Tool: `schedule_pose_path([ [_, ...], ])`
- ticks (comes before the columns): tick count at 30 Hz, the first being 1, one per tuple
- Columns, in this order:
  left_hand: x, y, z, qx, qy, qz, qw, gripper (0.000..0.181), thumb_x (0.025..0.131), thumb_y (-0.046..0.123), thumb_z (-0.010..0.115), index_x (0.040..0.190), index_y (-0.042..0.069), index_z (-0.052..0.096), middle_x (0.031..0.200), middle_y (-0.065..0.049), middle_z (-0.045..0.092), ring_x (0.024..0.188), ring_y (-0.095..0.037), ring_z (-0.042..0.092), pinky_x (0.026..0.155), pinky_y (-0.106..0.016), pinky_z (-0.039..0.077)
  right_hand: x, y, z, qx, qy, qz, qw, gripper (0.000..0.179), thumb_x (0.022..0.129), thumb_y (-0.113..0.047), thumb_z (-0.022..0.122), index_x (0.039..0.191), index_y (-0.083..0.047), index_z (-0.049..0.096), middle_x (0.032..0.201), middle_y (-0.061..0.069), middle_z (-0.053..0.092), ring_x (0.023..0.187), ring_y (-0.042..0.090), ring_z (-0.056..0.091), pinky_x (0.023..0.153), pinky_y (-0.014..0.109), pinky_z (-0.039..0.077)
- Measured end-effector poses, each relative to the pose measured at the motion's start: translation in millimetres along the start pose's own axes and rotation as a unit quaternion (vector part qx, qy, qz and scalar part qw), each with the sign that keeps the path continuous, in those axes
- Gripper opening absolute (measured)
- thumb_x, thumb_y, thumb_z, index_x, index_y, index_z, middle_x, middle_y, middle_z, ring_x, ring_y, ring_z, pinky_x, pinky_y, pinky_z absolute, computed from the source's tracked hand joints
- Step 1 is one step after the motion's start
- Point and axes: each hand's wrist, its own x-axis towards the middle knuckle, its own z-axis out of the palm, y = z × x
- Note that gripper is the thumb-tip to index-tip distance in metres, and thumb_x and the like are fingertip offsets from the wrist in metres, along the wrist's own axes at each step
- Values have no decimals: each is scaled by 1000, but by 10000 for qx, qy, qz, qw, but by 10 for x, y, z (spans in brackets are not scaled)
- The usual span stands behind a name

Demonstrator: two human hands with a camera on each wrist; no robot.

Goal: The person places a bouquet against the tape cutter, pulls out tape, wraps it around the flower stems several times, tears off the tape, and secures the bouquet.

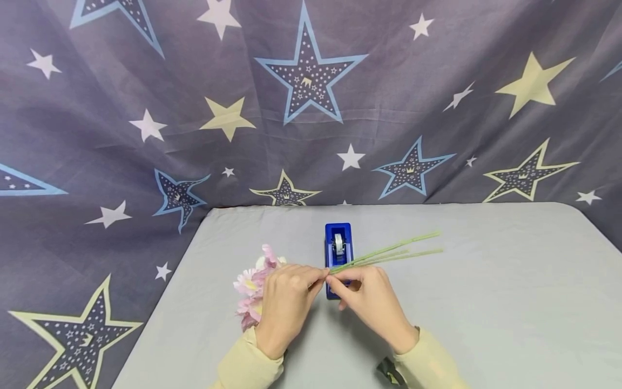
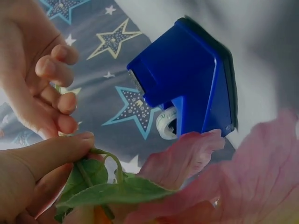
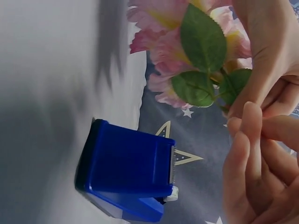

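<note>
Artificial pink flowers [image 1: 250, 286] with green leaves [image 3: 203, 39] stick out to the left of my left hand [image 1: 288, 297]. That hand grips the bunch just below the blooms, thumb pressed along the stems. Long green stems [image 1: 403, 255] run out to the right, past both hands. My right hand [image 1: 376, 296] pinches the stems with thumb and forefinger, its fingertips meeting those of the left; I cannot tell whether a bit of tape is between them. Directly behind the hands stands a blue tape dispenser [image 1: 331, 233], holding a small roll of tape [image 1: 338, 244].
The grey-covered table [image 1: 500, 292] spreads under the hands and off to the right. A dark curtain [image 1: 389, 81] printed with stars hangs along its back and left sides. Near my right sleeve shows a small dark object [image 1: 390, 371].
</note>
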Motion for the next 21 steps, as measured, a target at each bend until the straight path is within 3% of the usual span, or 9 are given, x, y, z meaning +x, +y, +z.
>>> schedule_pose_path([
  [5, -8, 21, 13, 53, -5, 40, 10000, 13, 74, 9, 86, 80, 19, 78, 70, 8, 72, 62, -10, 66, 57, -27, 52, 1, -3, -11, 316, -173, 119, 9993, 11, 92, -15, 71, 94, -7, 78, 83, 9, 75, 47, 1, 61, 50, 23, 52],
  [12, -11, 5, 9, 99, 114, 122, 9998, 14, 76, 6, 84, 79, 18, 76, 71, 8, 72, 65, -10, 68, 60, -28, 53, 6, -10, 9, 560, -304, 276, 9976, 13, 93, -16, 71, 97, -6, 77, 78, 7, 74, 48, 5, 62, 51, 23, 52],
  [21, -7, 9, 7, 194, 227, 335, 9990, 20, 76, -2, 78, 78, 16, 70, 70, 7, 70, 66, -11, 66, 64, -28, 53, -9, 10, -14, 1031, -500, 307, 9929, 14, 88, -4, 72, 100, 3, 76, 79, 14, 75, 49, 17, 67, 47, 23, 50],
])
